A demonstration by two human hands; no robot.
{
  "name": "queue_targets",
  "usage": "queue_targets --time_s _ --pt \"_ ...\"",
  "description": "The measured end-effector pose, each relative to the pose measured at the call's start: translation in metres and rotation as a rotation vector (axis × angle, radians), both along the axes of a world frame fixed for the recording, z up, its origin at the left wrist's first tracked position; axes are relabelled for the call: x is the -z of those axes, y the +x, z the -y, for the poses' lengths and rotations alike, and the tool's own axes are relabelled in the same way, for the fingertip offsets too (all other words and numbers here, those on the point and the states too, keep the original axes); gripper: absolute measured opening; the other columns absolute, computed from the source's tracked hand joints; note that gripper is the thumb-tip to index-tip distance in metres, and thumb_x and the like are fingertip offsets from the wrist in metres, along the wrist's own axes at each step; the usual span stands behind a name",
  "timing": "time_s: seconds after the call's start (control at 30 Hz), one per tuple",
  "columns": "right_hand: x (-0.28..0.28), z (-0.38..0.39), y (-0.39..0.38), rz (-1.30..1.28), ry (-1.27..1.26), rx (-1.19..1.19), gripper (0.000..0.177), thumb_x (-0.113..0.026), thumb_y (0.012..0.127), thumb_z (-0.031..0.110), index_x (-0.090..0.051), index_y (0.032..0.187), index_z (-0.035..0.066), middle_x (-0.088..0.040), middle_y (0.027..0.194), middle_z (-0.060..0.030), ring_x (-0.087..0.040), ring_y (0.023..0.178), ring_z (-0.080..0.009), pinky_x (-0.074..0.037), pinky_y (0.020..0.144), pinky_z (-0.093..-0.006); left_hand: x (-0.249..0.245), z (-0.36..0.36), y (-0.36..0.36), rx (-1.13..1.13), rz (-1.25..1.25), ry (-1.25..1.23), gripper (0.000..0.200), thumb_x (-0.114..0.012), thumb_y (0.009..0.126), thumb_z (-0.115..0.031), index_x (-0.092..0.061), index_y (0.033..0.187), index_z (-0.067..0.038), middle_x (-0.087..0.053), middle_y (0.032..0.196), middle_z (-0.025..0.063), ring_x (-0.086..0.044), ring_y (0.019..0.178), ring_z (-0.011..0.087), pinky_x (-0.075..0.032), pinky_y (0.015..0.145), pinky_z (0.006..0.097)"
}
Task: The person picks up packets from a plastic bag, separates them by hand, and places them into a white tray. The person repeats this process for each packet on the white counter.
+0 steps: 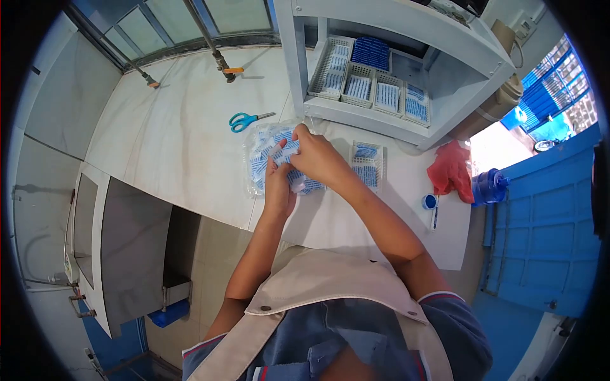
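A clear plastic bag (pixel 258 166) full of small white sachets with blue print lies on the counter under both hands. My left hand (pixel 279 187) is closed on a white-and-blue sachet (pixel 289 147) just above the bag. From the right, my right hand (pixel 311 152) pinches the same sachet, its thumb and fingers close to my left fingertips. Part of the sachet is hidden behind the fingers. Right of my hands sits a small white basket (pixel 381 166) holding more sachets. Behind the bag lie scissors (pixel 248 120) with turquoise handles.
At the back, a white shelf unit (pixel 400 130) holds several baskets of blue-and-white packets. On the right are a red plastic bag (pixel 451 168), a round blue container (pixel 429 202), a pen-like stick (pixel 434 219) and a blue water jug (pixel 489 187). Orange-handled taps (pixel 234 70) stand along the back wall.
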State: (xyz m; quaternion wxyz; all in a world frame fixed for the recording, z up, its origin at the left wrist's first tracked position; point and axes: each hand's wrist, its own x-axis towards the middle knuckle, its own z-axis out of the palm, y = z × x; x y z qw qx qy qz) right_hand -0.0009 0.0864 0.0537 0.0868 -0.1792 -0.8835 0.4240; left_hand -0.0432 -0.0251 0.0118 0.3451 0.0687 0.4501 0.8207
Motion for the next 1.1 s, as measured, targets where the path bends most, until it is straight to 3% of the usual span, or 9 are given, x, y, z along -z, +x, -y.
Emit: queue_targets --time_s 0.07,0.13,0.17,0.43,0.67,0.77,0.83,0.93,1.1 --pt "0.007 0.000 -0.006 -0.011 0.009 0.010 0.034 -0.061 0.080 0.014 -0.045 0.105 -0.002 -0.063 0.077 -0.0193 -0.065 0.075 -0.0337 -0.050 0.068 -0.0371 0.009 0.002 -0.003 -0.002 0.041 0.058 0.050 -0.038 0.090 -0.008 -0.030 0.139 -0.011 -0.052 0.118 0.0135 -0.056 0.101 0.0186 -0.050 0.084 0.0341" --pt "0.006 -0.003 -0.007 0.043 -0.598 -0.015 0.035 -0.062 0.083 0.016 -0.049 0.108 -0.004 -0.063 0.074 -0.0146 -0.066 0.074 -0.0308 -0.051 0.067 -0.0322 0.014 0.004 -0.007 -0.034 0.143 0.140 0.048 -0.036 0.096 -0.020 -0.023 0.142 -0.013 -0.052 0.110 0.0106 -0.054 0.098 0.0178 -0.047 0.088 0.0350" --pt "0.006 -0.005 -0.003 0.046 -0.598 -0.018 0.035 -0.062 0.083 0.016 -0.049 0.108 -0.004 -0.063 0.074 -0.0146 -0.066 0.074 -0.0308 -0.051 0.067 -0.0322 0.017 0.006 -0.010 -0.038 0.145 0.140 0.048 -0.036 0.096 -0.020 -0.023 0.142 -0.013 -0.052 0.110 0.0106 -0.054 0.098 0.0178 -0.047 0.088 0.0350" --pt "0.039 0.013 0.037 -0.328 0.158 -0.503 0.031 -0.062 0.083 0.005 -0.059 0.113 0.001 -0.046 0.118 -0.0119 -0.054 0.106 -0.0239 -0.047 0.087 -0.0319 0.018 0.016 -0.015 -0.076 0.281 -0.020 0.037 -0.033 0.100 -0.037 -0.035 0.129 -0.013 -0.055 0.107 0.0114 -0.055 0.098 0.0226 -0.049 0.085 0.0378" --pt "0.024 0.007 0.011 -0.253 0.047 -0.649 0.024 -0.059 0.082 0.007 -0.061 0.104 0.000 -0.053 0.114 -0.0149 -0.053 0.105 -0.0291 -0.045 0.088 -0.0360 0.016 0.030 -0.014 -0.210 0.235 -0.139 0.027 -0.039 0.098 -0.025 -0.036 0.121 -0.012 -0.055 0.100 0.0138 -0.057 0.086 0.0220 -0.052 0.074 0.0338" --pt "0.054 -0.016 -0.036 -0.107 0.013 -0.354 0.020 -0.055 0.079 0.002 -0.062 0.098 -0.002 -0.058 0.105 -0.0166 -0.056 0.101 -0.0302 -0.047 0.085 -0.0379 0.028 0.040 -0.020 -0.164 0.310 0.049 0.027 -0.040 0.095 -0.018 -0.036 0.121 -0.010 -0.055 0.092 0.0138 -0.053 0.073 0.0180 -0.049 0.062 0.0308" --pt "0.101 -0.025 -0.063 -0.415 0.601 -0.252 0.020 -0.051 0.084 0.005 -0.061 0.099 -0.002 -0.061 0.103 -0.0161 -0.060 0.093 -0.0314 -0.048 0.082 -0.0392 0.029 0.044 -0.026 -0.045 0.465 0.209 0.029 -0.041 0.092 -0.012 -0.035 0.121 -0.013 -0.054 0.088 0.0109 -0.048 0.066 0.0155 -0.044 0.054 0.0294" --pt "0.093 -0.022 -0.068 -0.103 0.649 -0.358 0.020 -0.049 0.082 0.005 -0.062 0.096 -0.002 -0.063 0.101 -0.0161 -0.061 0.092 -0.0313 -0.049 0.081 -0.0400 0.020 0.043 -0.028 -0.122 0.607 0.144 0.036 -0.041 0.090 -0.008 -0.034 0.124 -0.015 -0.052 0.085 0.0104 -0.048 0.065 0.0156 -0.042 0.052 0.0284" --pt "0.074 -0.023 -0.047 -0.220 0.495 -0.311 0.013 -0.054 0.077 0.006 -0.062 0.085 -0.002 -0.064 0.089 -0.0159 -0.063 0.087 -0.0304 -0.050 0.076 -0.0393 0.007 0.030 -0.020 -0.201 0.449 0.020 0.035 -0.040 0.090 -0.008 -0.036 0.123 -0.018 -0.051 0.082 0.0102 -0.047 0.063 0.0158 -0.041 0.051 0.0272"
